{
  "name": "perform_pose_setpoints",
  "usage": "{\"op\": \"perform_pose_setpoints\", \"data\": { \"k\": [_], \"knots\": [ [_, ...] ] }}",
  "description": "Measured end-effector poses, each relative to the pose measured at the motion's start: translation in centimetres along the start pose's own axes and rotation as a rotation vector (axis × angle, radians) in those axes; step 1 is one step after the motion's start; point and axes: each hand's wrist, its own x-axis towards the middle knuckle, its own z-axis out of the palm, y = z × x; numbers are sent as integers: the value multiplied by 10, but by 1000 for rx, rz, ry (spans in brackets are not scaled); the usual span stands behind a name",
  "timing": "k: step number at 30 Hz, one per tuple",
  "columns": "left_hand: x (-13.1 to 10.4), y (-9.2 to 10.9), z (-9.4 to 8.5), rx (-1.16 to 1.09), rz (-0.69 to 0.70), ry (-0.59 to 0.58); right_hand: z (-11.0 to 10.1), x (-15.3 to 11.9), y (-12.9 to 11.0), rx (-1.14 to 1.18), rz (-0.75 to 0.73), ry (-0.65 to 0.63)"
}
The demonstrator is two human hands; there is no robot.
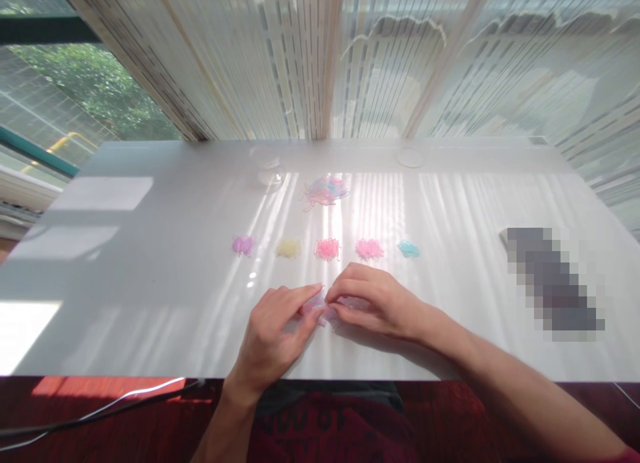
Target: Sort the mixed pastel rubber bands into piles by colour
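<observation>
A small mixed pile of pastel paper clips [315, 302] lies on the white table close to me, partly hidden by both hands. My left hand [275, 326] rests at its left side, thumb and index finger stretched out and apart around the clips. From the right, my right hand [377, 300] reaches in with thumb and fingertips pinched together over the pile; the paper clip between them is mostly hidden. Beyond my hands, sorted piles form a row: purple clips [243, 245], yellow clips [289, 248], red-pink clips [327, 249], pink clips [369, 248] and blue clips [409, 248].
A larger mixed heap of paper clips [327, 190] lies farther back. Behind it stand a clear glass jar [271, 175] and a clear round lid [410, 158]. A pixelated dark object [553, 280] lies at right. Striped curtains [280, 63] hang along the table's far edge.
</observation>
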Motion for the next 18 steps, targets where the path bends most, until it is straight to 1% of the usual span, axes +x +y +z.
{"op": "perform_pose_setpoints", "data": {
  "k": [8, 13, 18],
  "knots": [
    [-2, 0, -1, -44, 3, 3, 0, 0, 0, 15, -39, 25],
    [-2, 0, -2, -40, -30, 21, 1, 0, 1, 3, -8, 13],
    [0, 1, -2, -52, -9, 26, 2, 1, 0, -20, 26, 16]
  ]
}}
